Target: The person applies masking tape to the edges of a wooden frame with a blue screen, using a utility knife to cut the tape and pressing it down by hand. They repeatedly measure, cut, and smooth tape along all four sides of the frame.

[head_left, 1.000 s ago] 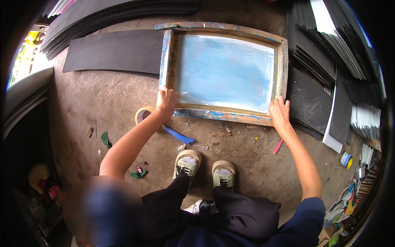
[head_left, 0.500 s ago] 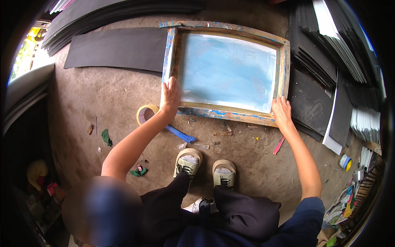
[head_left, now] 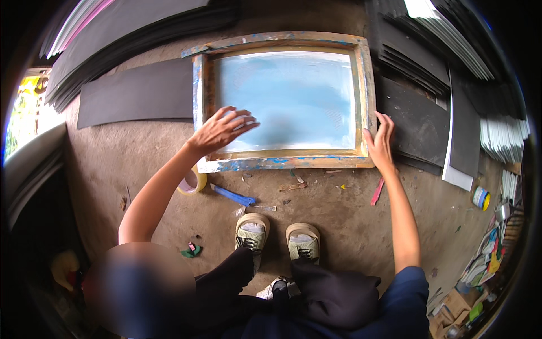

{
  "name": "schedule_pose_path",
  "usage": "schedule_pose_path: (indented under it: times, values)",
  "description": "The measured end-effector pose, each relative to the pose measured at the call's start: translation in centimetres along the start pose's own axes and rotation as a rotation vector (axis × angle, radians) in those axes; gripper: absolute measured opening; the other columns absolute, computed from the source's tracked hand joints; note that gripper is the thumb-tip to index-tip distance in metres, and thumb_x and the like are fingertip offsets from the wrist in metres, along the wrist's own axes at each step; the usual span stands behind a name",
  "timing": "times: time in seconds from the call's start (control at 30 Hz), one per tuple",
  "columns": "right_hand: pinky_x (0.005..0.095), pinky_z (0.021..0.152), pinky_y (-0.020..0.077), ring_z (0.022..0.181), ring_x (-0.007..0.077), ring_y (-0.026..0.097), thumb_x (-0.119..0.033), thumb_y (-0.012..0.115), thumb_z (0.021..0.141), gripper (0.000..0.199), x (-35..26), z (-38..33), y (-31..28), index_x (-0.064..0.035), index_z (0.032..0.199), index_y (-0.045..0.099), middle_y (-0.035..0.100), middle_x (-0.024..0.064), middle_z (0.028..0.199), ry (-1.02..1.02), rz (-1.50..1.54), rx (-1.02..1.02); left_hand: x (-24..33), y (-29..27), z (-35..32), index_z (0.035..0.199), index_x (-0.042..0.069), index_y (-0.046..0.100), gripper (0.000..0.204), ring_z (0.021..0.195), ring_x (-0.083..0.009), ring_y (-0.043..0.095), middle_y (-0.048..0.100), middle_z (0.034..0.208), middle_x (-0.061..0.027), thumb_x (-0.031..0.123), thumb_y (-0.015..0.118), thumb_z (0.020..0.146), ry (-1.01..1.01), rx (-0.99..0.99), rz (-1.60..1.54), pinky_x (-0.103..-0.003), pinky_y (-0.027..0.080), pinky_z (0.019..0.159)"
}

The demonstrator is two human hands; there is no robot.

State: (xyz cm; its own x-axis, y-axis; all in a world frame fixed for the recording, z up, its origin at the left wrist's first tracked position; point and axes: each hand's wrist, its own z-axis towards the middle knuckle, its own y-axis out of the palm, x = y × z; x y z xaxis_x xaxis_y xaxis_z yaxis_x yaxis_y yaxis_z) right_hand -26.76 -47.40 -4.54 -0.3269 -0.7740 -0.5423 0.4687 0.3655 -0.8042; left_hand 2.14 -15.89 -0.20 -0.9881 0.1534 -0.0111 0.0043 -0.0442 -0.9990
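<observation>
Loosely, with fingers apart, the left hand (head_left: pixel 220 132) is held over the near left part of the frame (head_left: pixel 282 162) and its blue mesh (head_left: pixel 282 87). At the frame's near right corner the right hand (head_left: pixel 381 144) is placed, thumb and fingers parted, though contact cannot be told. Beyond the shoes (head_left: pixel 252 237), the frame is flanked left and right by black sheets (head_left: pixel 418 124).

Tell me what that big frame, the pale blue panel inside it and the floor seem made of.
Frame: probably wood, worn, with brown showing between blue paint smears. Pale blue panel: perhaps stretched mesh or film, smooth-looking, since it spans the frame flat; which one is unclear. Floor: likely bare concrete, matte, from its mottled brownish surface.
</observation>
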Motion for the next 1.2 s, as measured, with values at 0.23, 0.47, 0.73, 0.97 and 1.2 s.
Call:
schedule_pose_path:
  times: [0.23, 0.47, 0.73, 0.97, 1.2]
  values:
    - [0.0466, 0.095, 0.0268, 0.114, 0.0340, 0.035, -0.019, 0.062, 0.081, 0.059, 1.0, -0.4, 1.8, -0.0107, 0.131, 0.032, 0.036, 0.0165, 0.124, 0.039, -0.015, 0.076, 1.6, 4.8, 7.0, 0.137, 0.025, 0.030, 0.063, 0.131, -0.0136, 0.025, 0.025, 0.142, 0.0079, 0.015, 0.055, 0.080, 0.443, -0.042, -0.138, -0.040, 0.025, 0.110]
    - [0.0457, 0.094, 0.0271, 0.112, 0.0318, 0.038, -0.017, 0.063, 0.079, 0.060, 0.7, -0.4, 1.8, -0.0113, 0.130, 0.033, 0.039, 0.0139, 0.122, 0.057, -0.003, 0.085, 4.7, 6.1, 11.2, 0.137, 0.020, 0.032, 0.057, 0.133, -0.0136, 0.022, 0.026, 0.144, 0.0058, 0.019, 0.050, 0.082, 0.549, -0.026, -0.170, -0.041, 0.022, 0.110]
    - [0.0454, 0.094, 0.0255, 0.113, 0.0307, 0.038, -0.017, 0.063, 0.080, 0.058, 0.9, -0.4, 1.9, -0.0113, 0.130, 0.034, 0.040, 0.0133, 0.120, 0.057, 0.028, 0.107, 7.9, 6.5, 16.7, 0.133, 0.018, 0.041, 0.054, 0.131, -0.0140, 0.025, 0.033, 0.140, 0.0053, 0.021, 0.050, 0.079, 0.539, 0.114, -0.132, -0.040, 0.024, 0.108]
    - [0.0456, 0.095, 0.0253, 0.113, 0.0305, 0.038, -0.017, 0.063, 0.080, 0.058, 0.8, -0.3, 2.0, -0.0113, 0.129, 0.034, 0.041, 0.0133, 0.120, 0.063, 0.041, 0.106, 10.2, 6.5, 20.4, 0.127, 0.023, 0.049, 0.050, 0.119, -0.0157, 0.036, 0.041, 0.128, 0.0047, 0.019, 0.052, 0.077, 0.493, 0.051, -0.126, -0.035, 0.033, 0.098]
    - [0.0465, 0.096, 0.0238, 0.114, 0.0311, 0.038, -0.016, 0.063, 0.079, 0.058, 0.9, -0.4, 1.9, -0.0119, 0.129, 0.034, 0.041, 0.0137, 0.120, 0.089, 0.065, 0.094, 11.2, 6.5, 21.1, 0.115, 0.024, 0.059, 0.039, 0.108, -0.0183, 0.039, 0.044, 0.112, 0.0007, 0.015, 0.055, 0.077, 0.335, 0.036, -0.420, -0.039, 0.033, 0.092]
